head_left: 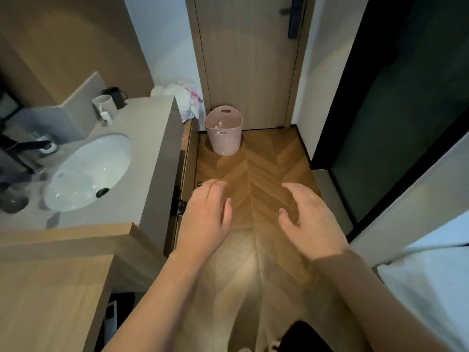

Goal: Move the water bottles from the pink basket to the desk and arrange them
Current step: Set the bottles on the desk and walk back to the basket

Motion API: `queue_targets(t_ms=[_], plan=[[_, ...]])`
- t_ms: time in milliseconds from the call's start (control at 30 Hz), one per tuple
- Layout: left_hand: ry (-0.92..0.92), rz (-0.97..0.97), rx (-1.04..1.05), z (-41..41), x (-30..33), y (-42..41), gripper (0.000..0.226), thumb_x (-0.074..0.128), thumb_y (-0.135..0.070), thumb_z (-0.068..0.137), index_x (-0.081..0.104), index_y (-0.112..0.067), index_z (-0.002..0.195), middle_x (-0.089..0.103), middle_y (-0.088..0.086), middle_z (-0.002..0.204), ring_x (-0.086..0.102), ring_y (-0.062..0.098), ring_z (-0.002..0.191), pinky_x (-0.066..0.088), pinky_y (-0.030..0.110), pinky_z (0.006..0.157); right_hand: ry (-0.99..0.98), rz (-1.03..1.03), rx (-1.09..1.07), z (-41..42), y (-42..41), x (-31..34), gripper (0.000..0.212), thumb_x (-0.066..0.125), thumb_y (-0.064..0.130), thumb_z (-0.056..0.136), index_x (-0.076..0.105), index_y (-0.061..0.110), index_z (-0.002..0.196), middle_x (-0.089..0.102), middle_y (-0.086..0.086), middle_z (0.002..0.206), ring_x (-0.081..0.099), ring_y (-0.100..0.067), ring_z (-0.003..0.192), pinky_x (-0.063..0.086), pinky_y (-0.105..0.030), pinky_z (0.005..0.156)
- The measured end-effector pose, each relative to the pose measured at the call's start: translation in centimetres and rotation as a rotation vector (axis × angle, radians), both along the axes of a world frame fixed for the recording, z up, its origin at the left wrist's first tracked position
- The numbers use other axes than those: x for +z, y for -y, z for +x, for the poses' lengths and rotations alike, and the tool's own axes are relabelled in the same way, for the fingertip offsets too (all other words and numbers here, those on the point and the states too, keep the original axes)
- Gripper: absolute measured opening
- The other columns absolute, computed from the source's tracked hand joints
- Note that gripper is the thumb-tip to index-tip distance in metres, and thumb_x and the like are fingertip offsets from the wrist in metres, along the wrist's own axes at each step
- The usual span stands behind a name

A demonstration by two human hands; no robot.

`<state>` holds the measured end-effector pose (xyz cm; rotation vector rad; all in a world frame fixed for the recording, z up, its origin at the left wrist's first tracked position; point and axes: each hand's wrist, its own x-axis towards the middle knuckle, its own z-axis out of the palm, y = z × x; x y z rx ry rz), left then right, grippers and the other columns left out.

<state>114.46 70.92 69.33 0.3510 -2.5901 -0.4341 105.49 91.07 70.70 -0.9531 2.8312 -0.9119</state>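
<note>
From the head camera I see both arms stretched forward over the herringbone wood floor (266, 168). My left hand (206, 214) and right hand (308, 219) hang side by side but apart, palms down, fingers loosely spread and lightly curved, holding nothing and touching nothing.

The pink basket (223, 129) stands upright on the floor well ahead of the hands, just in front of the closed wooden door (250, 62). Inside it I can make out pale bottle tops (219, 124) poking up near the rim; how many there are I cannot tell.

To the left runs a grey vanity counter (142, 148) with a white sink (88, 171), a dark tap (25, 148), a white mug (102, 104) and a black mug (115, 96) beside it. A white plastic bag (182, 97) sits behind the counter's far end, close to the basket. A dark glass panel (396, 110) lines the right side, and white bedding (436, 283) shows at the lower right. Only bare floor lies between hands and basket.
</note>
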Motion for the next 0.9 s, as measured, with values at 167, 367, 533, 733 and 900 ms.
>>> queue_targets(t_ms=[167, 367, 533, 733, 900], plan=[[0.016, 0.012, -0.013, -12.1, -1.5, 5.2, 0.033, 0.057, -0.019, 0.095, 0.058, -0.009, 0.126, 0.059, 0.005, 0.126, 0.053, 0.017, 0.117, 0.039, 0.024, 0.1, 0.043, -0.058, -0.043, -11.6, 5.3, -2.0, 0.052, 0.06, 0.025, 0.092, 0.045, 0.022, 0.142, 0.049, 0.006, 0.141, 0.048, -0.01, 0.123, 0.028, -0.015, 0.1], [0.044, -0.023, 0.012, -26.6, -1.1, 12.3, 0.032, 0.056, -0.02, 0.096, 0.057, -0.01, 0.126, 0.058, 0.004, 0.125, 0.053, 0.017, 0.116, 0.041, 0.028, 0.101, -0.011, -0.073, 0.01, -27.7, 12.1, -2.1, 0.052, 0.063, 0.023, 0.091, 0.048, 0.017, 0.141, 0.052, 0.0, 0.141, 0.046, -0.015, 0.13, 0.035, -0.023, 0.107], [0.016, -0.016, 0.075, -37.2, 0.7, 17.6, 0.031, 0.057, -0.019, 0.095, 0.057, -0.01, 0.124, 0.059, 0.006, 0.124, 0.054, 0.02, 0.116, 0.042, 0.031, 0.1, -0.029, -0.074, 0.028, -39.0, 17.7, -0.9, 0.051, 0.06, 0.025, 0.091, 0.047, 0.021, 0.141, 0.051, 0.003, 0.142, 0.045, -0.013, 0.13, 0.029, -0.02, 0.104], [0.028, 0.037, 0.064, -49.1, 0.0, 23.1, 0.033, 0.058, -0.018, 0.094, 0.057, -0.009, 0.126, 0.058, 0.006, 0.126, 0.053, 0.021, 0.116, 0.042, 0.032, 0.1, 0.0, -0.055, 0.056, -51.0, 24.0, -1.1, 0.052, 0.057, 0.025, 0.09, 0.045, 0.026, 0.14, 0.048, 0.009, 0.142, 0.042, -0.009, 0.13, 0.028, -0.019, 0.103], [0.032, 0.051, 0.043, -60.5, -1.4, 30.0, 0.033, 0.057, -0.019, 0.095, 0.057, -0.012, 0.127, 0.059, 0.004, 0.127, 0.054, 0.017, 0.118, 0.041, 0.028, 0.101, -0.035, -0.037, 0.063, -62.1, 30.8, -2.1, 0.051, 0.057, 0.028, 0.092, 0.045, 0.024, 0.141, 0.049, 0.007, 0.142, 0.044, -0.01, 0.13, 0.031, -0.021, 0.103]])
